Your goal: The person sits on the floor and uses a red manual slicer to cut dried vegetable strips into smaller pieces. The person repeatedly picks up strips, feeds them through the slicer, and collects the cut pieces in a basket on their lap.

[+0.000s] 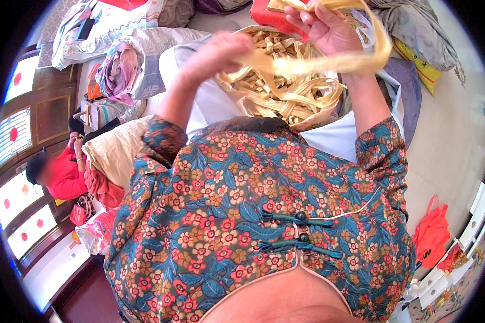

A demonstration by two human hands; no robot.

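Note:
A long flat braid of pale yellow plant fibre (327,64) loops in front of me, blurred by motion. My right hand (331,30), at the upper right, has its fingers curled at the folded upper end of the braid. My left hand (230,50), also blurred, is closed at the braid's other stretch. Below both hands stands a round lined basket or sack (248,101) full of coiled braid (303,95), between my knees. Which of the picture's sides each arm comes from is plain; the fingertips of the left hand are not clear.
A red padded thing (266,18) lies beyond the basket. Stuffed white sacks (161,40) and a pink patterned cloth (119,72) are at the upper left. Another person in red (68,181) sits at the left. A yellow bag (420,66) and a red bag (431,236) lie on the right.

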